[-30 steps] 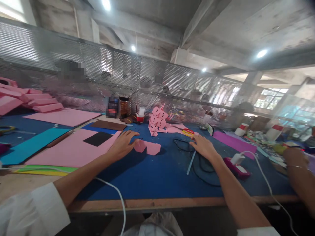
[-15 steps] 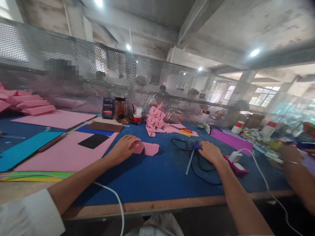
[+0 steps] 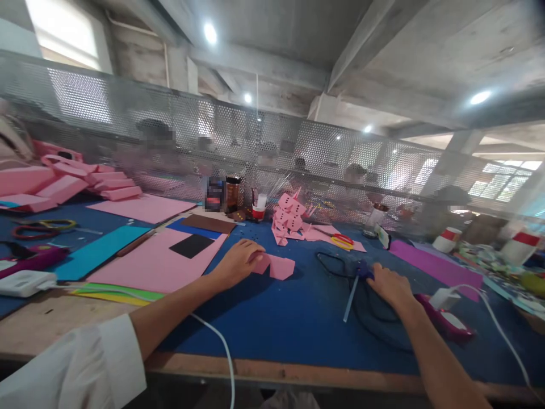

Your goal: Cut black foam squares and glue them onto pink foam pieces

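Note:
My left hand rests on the blue mat with its fingers curled onto the edge of a folded pink paper piece. My right hand is closed round the handle of a blue glue gun, whose pale glue stick points back toward me. A black cord loops on the mat beside that hand. Further back stands a pile of folded pink paper shapes with black dots.
Large pink sheet with a black square, teal and green sheets at left. Jars and a red cup stand by the mesh fence. Scissors, a magenta sheet, a white charger and cable lie right. People sit behind the fence.
The view has swung left. My right hand has gone from lying open near the cord to closing on the glue gun. My left hand stays on the pink piece.

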